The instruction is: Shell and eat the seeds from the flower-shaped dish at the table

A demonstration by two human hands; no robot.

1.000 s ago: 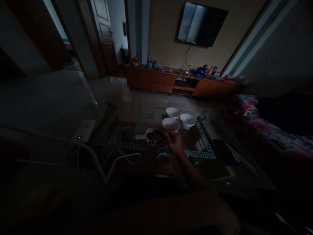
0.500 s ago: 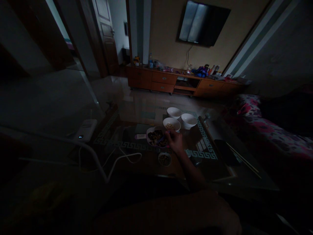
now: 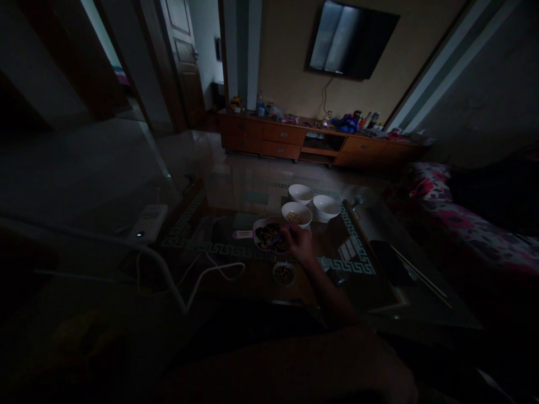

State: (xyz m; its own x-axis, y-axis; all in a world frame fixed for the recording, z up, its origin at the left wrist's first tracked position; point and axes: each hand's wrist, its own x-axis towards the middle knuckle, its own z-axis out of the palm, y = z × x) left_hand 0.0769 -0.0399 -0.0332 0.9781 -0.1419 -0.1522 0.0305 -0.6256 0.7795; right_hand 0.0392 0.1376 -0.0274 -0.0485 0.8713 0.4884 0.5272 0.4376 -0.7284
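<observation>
The room is very dark. My right hand (image 3: pixel 300 243) reaches out over the glass coffee table (image 3: pixel 219 247), its fingers pinched at the right edge of a plate of dark mixed bits (image 3: pixel 268 236). What the fingers hold is too small to make out. Just beyond the hand stands a white bowl with pale pieces (image 3: pixel 296 214). A small dish with dark bits (image 3: pixel 283 273) sits nearer to me, left of my forearm. My left hand is out of sight.
Two more white bowls (image 3: pixel 300 193) (image 3: pixel 325 206) stand at the table's far side. A white power bank (image 3: pixel 148 222) and its cable (image 3: pixel 210 274) lie at the left, chopsticks (image 3: pixel 419 276) and a dark phone (image 3: pixel 385 258) at the right. A floral sofa (image 3: pixel 463 224) flanks the right.
My right hand has stayed at the plate's right edge, shifting only slightly left. The view has drifted a little.
</observation>
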